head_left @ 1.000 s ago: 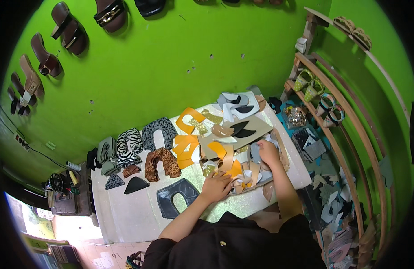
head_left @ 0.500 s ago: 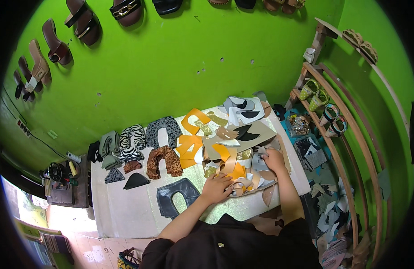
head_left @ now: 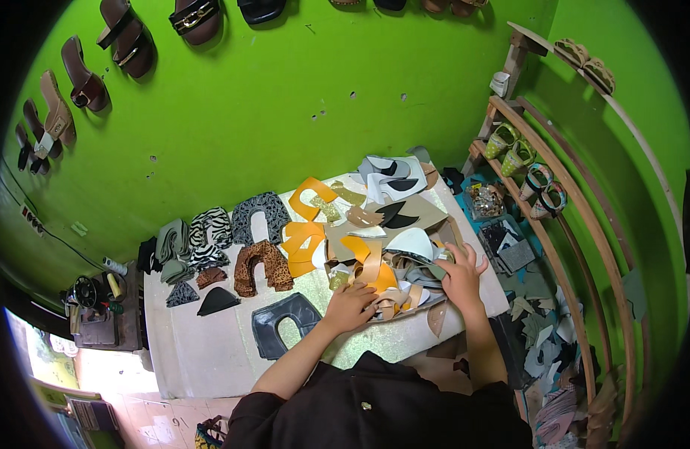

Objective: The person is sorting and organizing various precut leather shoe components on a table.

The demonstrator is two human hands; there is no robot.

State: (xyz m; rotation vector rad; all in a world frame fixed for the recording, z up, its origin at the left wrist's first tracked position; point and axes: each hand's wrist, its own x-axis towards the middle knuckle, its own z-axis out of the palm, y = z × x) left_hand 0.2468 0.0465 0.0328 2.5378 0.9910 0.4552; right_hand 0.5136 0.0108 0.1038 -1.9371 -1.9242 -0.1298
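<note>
A shallow cardboard box on the table holds a jumble of cut shoe-upper pieces in white, orange, tan, grey and gold. My left hand rests with its fingers laid over the box's near left side, against the pieces. Over the right side of the box is my right hand, its fingers spread and its thumb beside a bunch of grey and dark pieces. A white rounded piece lies on top of that bunch. Behind it, a beige flap carries black leaf-shaped pieces.
Left of the box lie orange cutouts, leopard-print pieces, zebra-print pieces and a black U-shaped stack. A wooden rack with sandals stands at the right, with scraps below. A sewing machine is far left.
My right hand has lifted out of the pile and its fingers have spread. Grey and dark pieces with a white one on top now show beside it. The whole view has shifted slightly.
</note>
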